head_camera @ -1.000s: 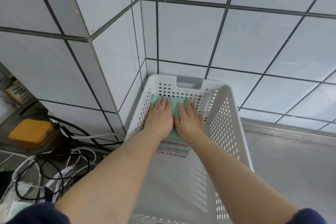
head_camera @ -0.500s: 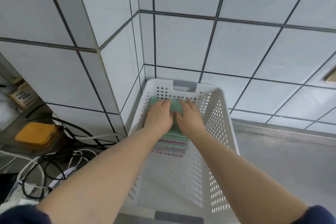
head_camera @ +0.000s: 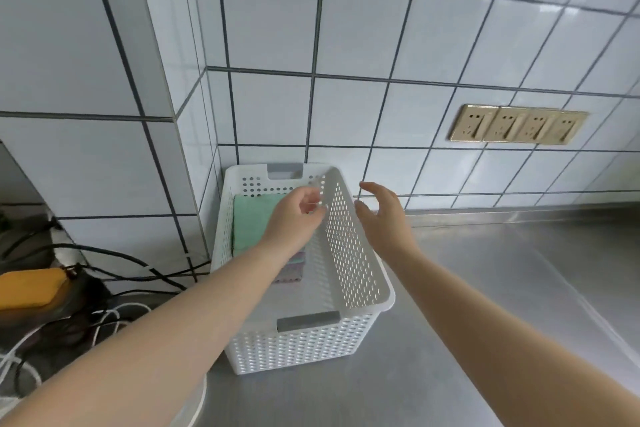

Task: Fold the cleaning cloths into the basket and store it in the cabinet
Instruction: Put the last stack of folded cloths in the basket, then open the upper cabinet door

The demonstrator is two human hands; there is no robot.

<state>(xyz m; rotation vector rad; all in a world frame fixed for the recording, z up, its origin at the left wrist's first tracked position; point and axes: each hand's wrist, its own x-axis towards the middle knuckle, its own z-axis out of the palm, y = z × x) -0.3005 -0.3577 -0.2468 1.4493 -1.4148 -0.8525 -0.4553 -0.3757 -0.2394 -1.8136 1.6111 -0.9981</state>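
A white perforated basket (head_camera: 349, 274) with grey handles stands on the steel counter in the tiled corner. Inside it lies a stack of folded cleaning cloths (head_camera: 251, 224), a green one on top and striped ones under it. My left hand (head_camera: 296, 215) hovers above the basket's inside, fingers loosely curled, holding nothing. My right hand (head_camera: 382, 215) is raised just outside the basket's right wall, fingers spread and relaxed, touching nothing.
The steel counter (head_camera: 485, 288) stretches to the right of the basket. A row of gold wall sockets (head_camera: 516, 124) sits on the tiled wall. To the left lie black and white cables (head_camera: 114, 263) and an orange object (head_camera: 29, 286).
Both hands have lifted off the cloth stack; the right hand moved out over the basket's right wall. The view has pulled back and swung right, showing the whole basket and the sockets.
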